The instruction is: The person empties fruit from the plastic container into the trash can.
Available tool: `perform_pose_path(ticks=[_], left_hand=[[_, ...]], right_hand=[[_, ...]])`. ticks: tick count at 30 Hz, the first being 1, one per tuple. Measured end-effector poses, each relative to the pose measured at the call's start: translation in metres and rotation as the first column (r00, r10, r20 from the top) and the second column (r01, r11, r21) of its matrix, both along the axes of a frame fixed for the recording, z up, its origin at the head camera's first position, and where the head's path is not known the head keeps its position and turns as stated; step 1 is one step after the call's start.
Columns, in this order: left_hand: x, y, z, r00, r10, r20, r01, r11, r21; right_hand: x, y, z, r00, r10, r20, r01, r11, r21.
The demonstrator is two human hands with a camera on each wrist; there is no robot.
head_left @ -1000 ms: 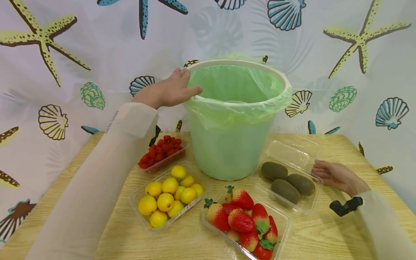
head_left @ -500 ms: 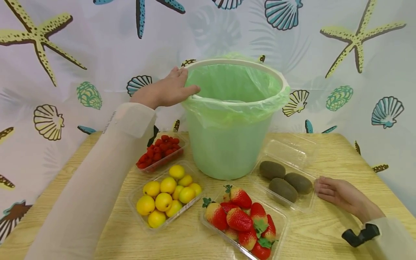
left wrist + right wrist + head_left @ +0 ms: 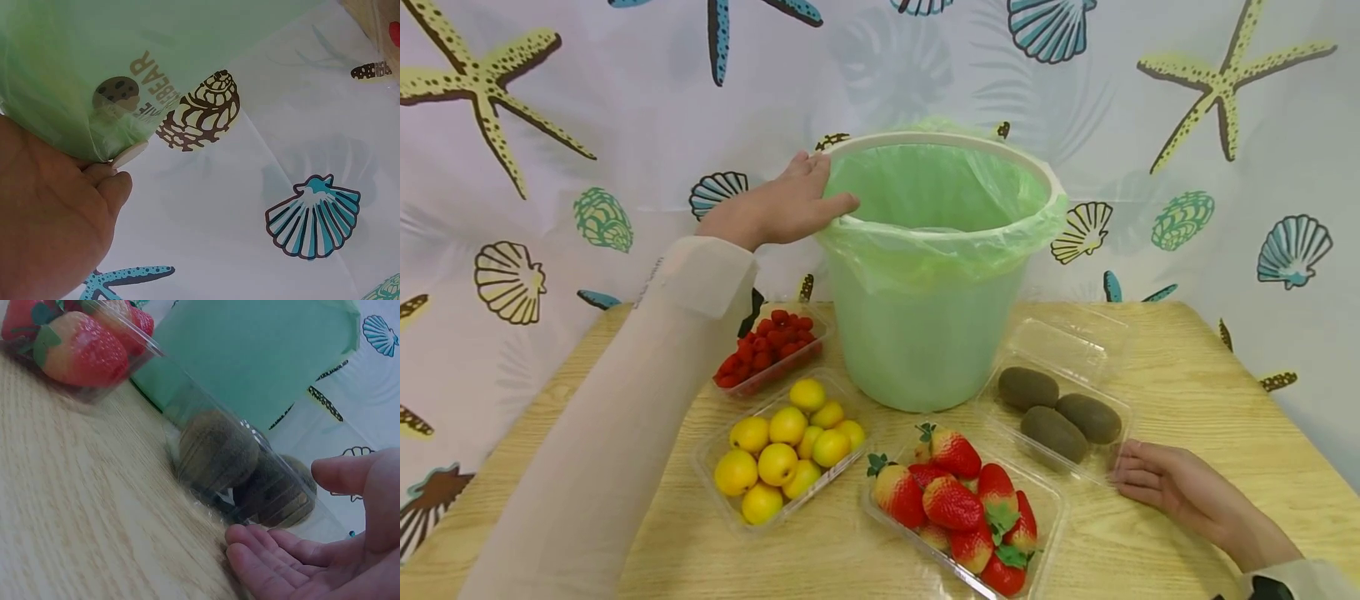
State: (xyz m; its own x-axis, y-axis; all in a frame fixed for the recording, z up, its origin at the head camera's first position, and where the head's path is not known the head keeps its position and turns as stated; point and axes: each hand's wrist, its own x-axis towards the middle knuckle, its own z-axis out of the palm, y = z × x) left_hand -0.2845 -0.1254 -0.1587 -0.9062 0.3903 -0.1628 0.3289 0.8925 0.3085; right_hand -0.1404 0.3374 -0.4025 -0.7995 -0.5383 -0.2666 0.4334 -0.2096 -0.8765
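My left hand (image 3: 782, 204) grips the left rim of a pale green bucket (image 3: 925, 325), which has a thin green bag over its white rim (image 3: 951, 237). The left wrist view shows bent fingers (image 3: 115, 190) at the rim. My right hand (image 3: 1187, 492), fingers loosely extended and thumb apart, is at the near right corner of a clear plastic container (image 3: 1086, 475). Inside sit three brown kiwis (image 3: 1052, 429). In the right wrist view, fingertips (image 3: 240, 553) are right at the container's lower edge, below the kiwis (image 3: 215, 453).
Strawberries (image 3: 951, 504) fill a clear container at the front. Small yellow fruits (image 3: 778, 462) lie in another on the left, and raspberries (image 3: 775, 337) in a third behind it. The kiwi container's lid (image 3: 1063, 346) lies back on the wooden table (image 3: 1195, 375). A patterned cloth (image 3: 647, 100) hangs behind.
My right hand has moved toward me along the right side of the kiwi container, to its near corner. My left hand stays at the bucket's rim.
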Motion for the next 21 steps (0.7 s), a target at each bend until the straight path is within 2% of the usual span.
perform_pose_path(ticks=[5,11,21], left_hand=[[0.0,0.0,0.001,1.0,0.003,0.002,-0.003,1.0,0.005],[-0.001,-0.001,0.0,1.0,0.002,0.003,-0.002,1.0,-0.002],[-0.001,0.0,0.001,1.0,-0.003,0.01,0.003,1.0,-0.008]], right_hand=[[0.004,-0.004,0.004,0.999,-0.009,-0.04,0.008,1.0,-0.022],[0.004,-0.008,0.008,0.996,-0.03,-0.085,0.035,0.997,0.062],[0.003,-0.013,0.011,0.992,-0.085,-0.094,0.099,0.981,0.164]])
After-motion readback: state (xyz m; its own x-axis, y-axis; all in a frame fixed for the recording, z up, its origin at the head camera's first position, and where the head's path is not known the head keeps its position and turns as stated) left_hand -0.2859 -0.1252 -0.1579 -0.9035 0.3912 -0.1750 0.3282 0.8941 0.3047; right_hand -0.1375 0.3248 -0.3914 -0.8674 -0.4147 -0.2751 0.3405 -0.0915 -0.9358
